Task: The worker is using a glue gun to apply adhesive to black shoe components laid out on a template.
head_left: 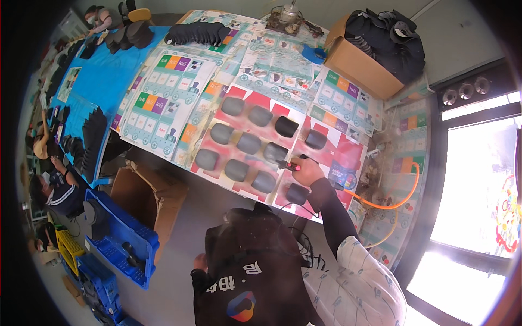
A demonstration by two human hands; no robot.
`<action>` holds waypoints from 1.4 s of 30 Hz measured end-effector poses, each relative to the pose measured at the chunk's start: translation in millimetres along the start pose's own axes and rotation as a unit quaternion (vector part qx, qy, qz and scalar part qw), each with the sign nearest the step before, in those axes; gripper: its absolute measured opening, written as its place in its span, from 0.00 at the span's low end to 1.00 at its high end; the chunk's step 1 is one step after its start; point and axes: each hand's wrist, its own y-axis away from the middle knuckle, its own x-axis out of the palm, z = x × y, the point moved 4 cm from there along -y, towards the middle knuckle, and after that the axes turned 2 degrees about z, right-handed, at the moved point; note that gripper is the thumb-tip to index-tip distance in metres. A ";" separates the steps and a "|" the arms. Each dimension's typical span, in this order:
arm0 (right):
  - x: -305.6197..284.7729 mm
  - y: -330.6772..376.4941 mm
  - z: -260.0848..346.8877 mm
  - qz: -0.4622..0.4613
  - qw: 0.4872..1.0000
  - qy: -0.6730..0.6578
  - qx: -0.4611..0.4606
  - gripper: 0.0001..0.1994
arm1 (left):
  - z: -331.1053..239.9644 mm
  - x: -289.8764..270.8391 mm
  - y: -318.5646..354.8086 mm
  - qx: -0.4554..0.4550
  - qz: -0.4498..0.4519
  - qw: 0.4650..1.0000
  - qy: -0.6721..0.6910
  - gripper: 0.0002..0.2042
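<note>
My right hand (309,172) is closed round a small spray gun (289,165) with a dark body and a red-orange end. Its nozzle points left over rows of flat, rounded pieces on a red-and-white printed sheet (340,149). Most are dull grey, like one piece (248,143) in the middle row. A piece at the upper right of the rows (286,126) looks blacker and shinier. Down by my side, away from the table, my left hand (200,263) shows only in small part; its fingers cannot be made out.
An orange hose (380,206) loops along the table's right side. At the back stand a cardboard box (361,65) heaped with black pieces and a stained spray pot (286,16). Blue crates (120,233) and an open carton (144,190) are at left. Several people sit along a blue table (103,81).
</note>
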 end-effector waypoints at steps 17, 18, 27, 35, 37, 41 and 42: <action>-35.6 -70.9 -49.9 0.001 0.993 -0.119 0.015 0.19 | -86.1 -26.4 -10.3 -0.107 0.066 0.992 0.025 0.11; -32.6 -74.3 -54.4 0.012 0.992 -0.126 -0.010 0.18 | -92.2 -29.3 -7.7 -0.215 0.058 0.964 0.147 0.11; -41.0 -114.2 -46.1 0.083 0.990 -0.117 0.003 0.24 | -68.9 -19.7 0.5 -0.139 0.052 0.988 0.051 0.17; -37.4 -128.4 -52.6 0.124 0.983 -0.131 0.042 0.15 | -87.1 -24.6 -12.4 -0.207 0.057 0.971 0.100 0.16; -44.5 -126.9 -48.9 0.124 0.980 -0.150 0.039 0.15 | -84.0 -28.2 -14.8 -0.216 0.056 0.966 0.129 0.15; -43.8 -133.1 -64.4 0.073 0.988 -0.121 0.058 0.16 | -100.7 -32.6 -30.2 -0.133 0.050 0.986 0.092 0.15; -43.8 -135.9 -64.0 0.073 0.988 -0.122 0.056 0.16 | -102.9 -34.0 -30.1 -0.114 0.071 0.990 0.039 0.15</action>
